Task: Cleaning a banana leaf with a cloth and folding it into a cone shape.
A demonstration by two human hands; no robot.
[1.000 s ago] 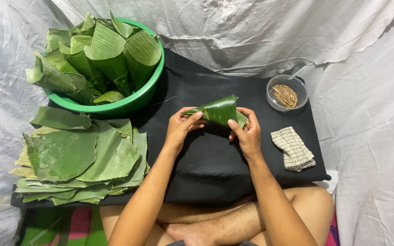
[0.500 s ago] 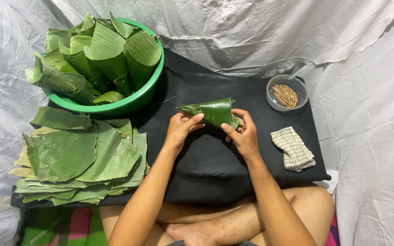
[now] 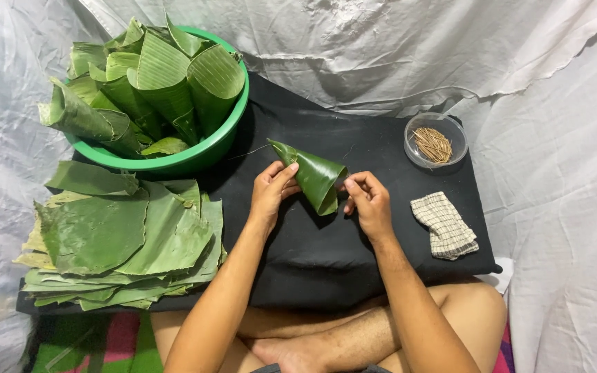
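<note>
A person's left hand [image 3: 271, 188] pinches the side of a rolled banana-leaf cone [image 3: 312, 176], thumb and fingers closed on its glossy green wall, while the right hand [image 3: 367, 200] meets the cone's wider lower edge, fingertips curled tight against the leaf. The cone sits between the two hands, raised just above a black cloth-covered board [image 3: 354, 249], its pointed tip angled up and to the left, its open mouth facing down toward the right hand. The leaf is dark, smooth and shiny, with a paler edge along the overlap. To the left lies a flat stack of cut banana leaves [image 3: 119, 238], and beyond it a green plastic basin [image 3: 195, 155] filled with finished cones. To the right stand a small clear bowl of thin sticks [image 3: 435, 141] and a folded checked cloth [image 3: 445, 225]. Crumpled white sheeting [image 3: 561, 138] surrounds the board.
</note>
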